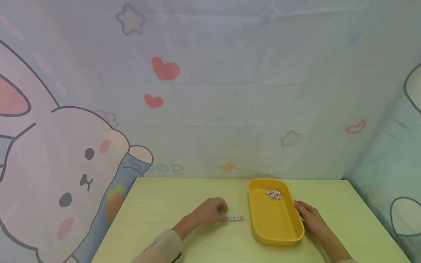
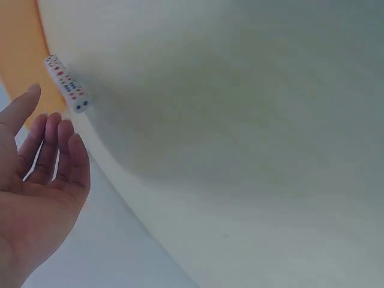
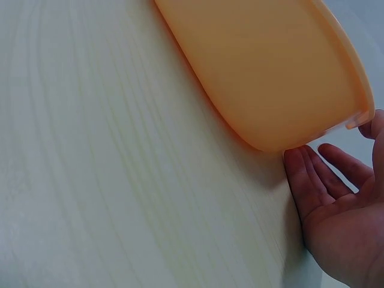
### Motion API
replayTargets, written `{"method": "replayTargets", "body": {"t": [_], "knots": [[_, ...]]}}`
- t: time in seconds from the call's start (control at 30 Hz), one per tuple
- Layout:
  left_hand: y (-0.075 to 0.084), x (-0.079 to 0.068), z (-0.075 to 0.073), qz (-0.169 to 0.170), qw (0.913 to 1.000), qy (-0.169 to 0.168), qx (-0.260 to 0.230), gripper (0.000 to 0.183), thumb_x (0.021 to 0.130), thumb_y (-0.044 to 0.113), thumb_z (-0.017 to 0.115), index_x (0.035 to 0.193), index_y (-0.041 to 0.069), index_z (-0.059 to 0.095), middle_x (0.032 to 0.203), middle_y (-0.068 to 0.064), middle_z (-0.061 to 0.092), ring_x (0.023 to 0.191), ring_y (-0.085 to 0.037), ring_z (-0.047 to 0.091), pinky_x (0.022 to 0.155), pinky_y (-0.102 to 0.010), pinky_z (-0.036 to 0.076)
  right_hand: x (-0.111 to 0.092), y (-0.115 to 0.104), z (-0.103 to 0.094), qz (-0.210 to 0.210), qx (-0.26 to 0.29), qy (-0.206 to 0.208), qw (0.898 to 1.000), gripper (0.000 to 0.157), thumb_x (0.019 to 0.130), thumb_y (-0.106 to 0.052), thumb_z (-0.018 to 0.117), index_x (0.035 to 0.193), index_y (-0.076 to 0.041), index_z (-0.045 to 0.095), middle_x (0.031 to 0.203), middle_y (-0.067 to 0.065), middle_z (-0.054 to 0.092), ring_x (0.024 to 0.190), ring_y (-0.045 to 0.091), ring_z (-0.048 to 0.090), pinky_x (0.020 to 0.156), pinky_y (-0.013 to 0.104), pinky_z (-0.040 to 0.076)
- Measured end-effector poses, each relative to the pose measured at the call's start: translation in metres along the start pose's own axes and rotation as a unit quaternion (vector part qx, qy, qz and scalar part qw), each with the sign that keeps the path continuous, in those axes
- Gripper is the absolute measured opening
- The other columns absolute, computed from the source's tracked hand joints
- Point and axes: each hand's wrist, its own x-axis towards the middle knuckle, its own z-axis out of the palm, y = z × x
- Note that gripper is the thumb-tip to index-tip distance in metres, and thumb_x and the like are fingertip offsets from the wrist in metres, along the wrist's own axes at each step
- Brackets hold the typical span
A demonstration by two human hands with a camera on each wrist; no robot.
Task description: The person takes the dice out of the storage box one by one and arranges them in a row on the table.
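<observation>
A short row of white dice (image 1: 235,218) with dark and red pips stands on the table, lined up end to end. My left hand (image 1: 210,212) is at the row's left end; in the left wrist view its fingers (image 2: 49,150) are loosely bent, thumb apart, just short of the dice (image 2: 67,84). To the right is a yellow tray (image 1: 276,239), its long side running away from me. My right hand (image 1: 312,221) holds the tray's right rim, thumb at the edge and fingers (image 3: 306,174) against the outer wall. Several loose dice (image 1: 274,194) lie in a cluster at the tray's far end.
The pale yellow-green table (image 1: 164,197) ends at a cloth backdrop (image 1: 210,128) printed with a rabbit, hearts and stars. The same kind of cloth hangs along the right side. The row of dice lies close to the tray's left wall.
</observation>
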Motion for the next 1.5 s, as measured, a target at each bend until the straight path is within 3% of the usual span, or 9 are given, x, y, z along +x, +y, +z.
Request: {"method": "replayTargets", "body": {"t": [0.37,0.53,0.8,1.0,1.27,1.5], "knots": [[0.032,0.038,-0.004,0.032,0.9990,0.012,0.029,0.030,0.097,0.024,0.081,0.119,0.007,0.071,0.112,0.001,0.070,0.105,-0.016,0.066,0.093,-0.025,0.054,0.000,0.001,0.000,0.002,0.005,0.003,1.000,0.079,0.109,-0.055,0.051,0.159,0.005,0.037,0.158,0.022,0.046,0.118,0.007,0.061,0.097,0.033,0.058],[0.045,0.057,-0.004,0.029,0.9985,0.026,0.039,0.033,0.099,0.028,0.079,0.124,0.009,0.070,0.117,0.002,0.069,0.109,-0.016,0.066,0.096,-0.026,0.054,0.001,0.000,-0.001,0.007,0.005,0.008,1.000,0.080,0.109,-0.056,0.053,0.159,0.004,0.037,0.158,0.022,0.046,0.118,0.009,0.061,0.096,0.033,0.058],[0.058,0.091,0.007,0.050,0.9970,0.055,0.025,0.036,0.099,0.027,0.078,0.127,0.006,0.070,0.119,-0.001,0.069,0.109,-0.015,0.066,0.096,-0.023,0.053,0.000,-0.001,-0.001,0.004,0.006,0.005,1.000,0.079,0.109,-0.055,0.051,0.159,0.006,0.036,0.160,0.023,0.044,0.118,0.007,0.060,0.097,0.032,0.058],[0.064,0.112,0.017,0.053,0.9951,0.069,0.047,0.046,0.099,0.026,0.078,0.137,0.003,0.066,0.127,-0.005,0.064,0.115,-0.018,0.065,0.097,-0.022,0.053,0.000,0.000,0.001,0.001,0.006,0.006,1.000,0.079,0.110,-0.055,0.050,0.159,0.005,0.036,0.162,0.023,0.041,0.122,0.008,0.059,0.098,0.031,0.057],[0.072,0.136,0.031,0.043,0.9941,0.045,0.089,0.045,0.100,0.026,0.078,0.138,0.005,0.066,0.129,-0.004,0.066,0.121,-0.016,0.064,0.103,-0.021,0.050,0.001,0.000,0.000,-0.002,0.002,0.002,1.000,0.076,0.112,-0.051,0.048,0.159,0.006,0.035,0.162,0.023,0.041,0.124,0.009,0.058,0.098,0.031,0.057],[0.082,0.152,0.038,0.033,0.9861,0.015,0.162,0.046,0.099,0.030,0.078,0.138,0.009,0.067,0.130,0.000,0.068,0.119,-0.010,0.064,0.102,-0.019,0.049,0.000,0.001,0.000,-0.003,0.010,0.007,1.000,0.074,0.112,-0.050,0.049,0.158,0.007,0.037,0.160,0.022,0.044,0.117,0.003,0.060,0.098,0.031,0.056]]}}
